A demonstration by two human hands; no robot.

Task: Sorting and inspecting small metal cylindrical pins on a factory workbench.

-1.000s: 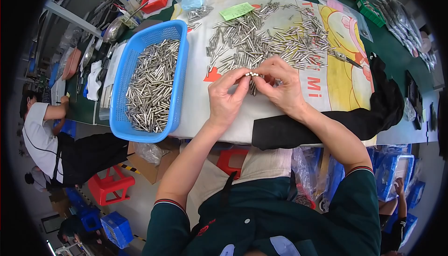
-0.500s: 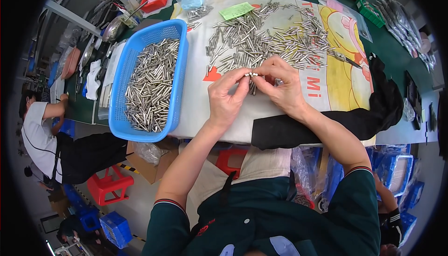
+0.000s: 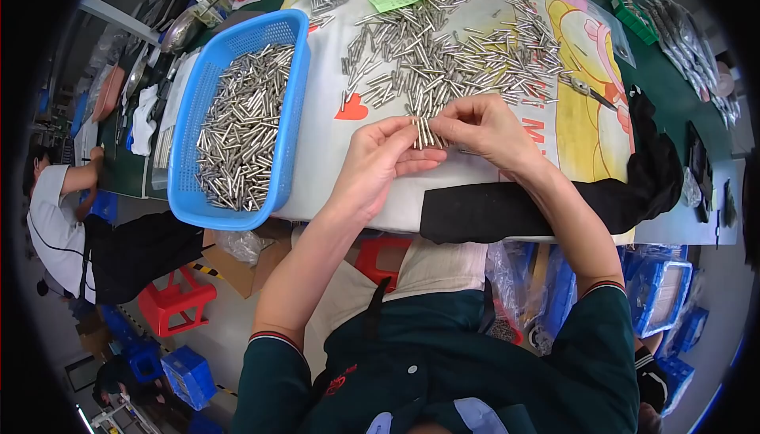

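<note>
A small bundle of metal pins (image 3: 422, 131) is pinched upright between the left hand (image 3: 378, 161) and right hand (image 3: 484, 127), both closed on it, just below the loose pin pile (image 3: 451, 54). Keep the ends flush; the blue basket (image 3: 184, 117) sits left.

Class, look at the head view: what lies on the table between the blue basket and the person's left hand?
Only bare white cloth with a red heart print lies between the basket and the left hand, seen in the head view.

your silver pins (image 3: 443, 62) lie on a white cloth (image 3: 380, 188) with a yellow cartoon; blue basket (image 3: 289, 109) left, red stool (image 3: 170, 303) near.
</note>
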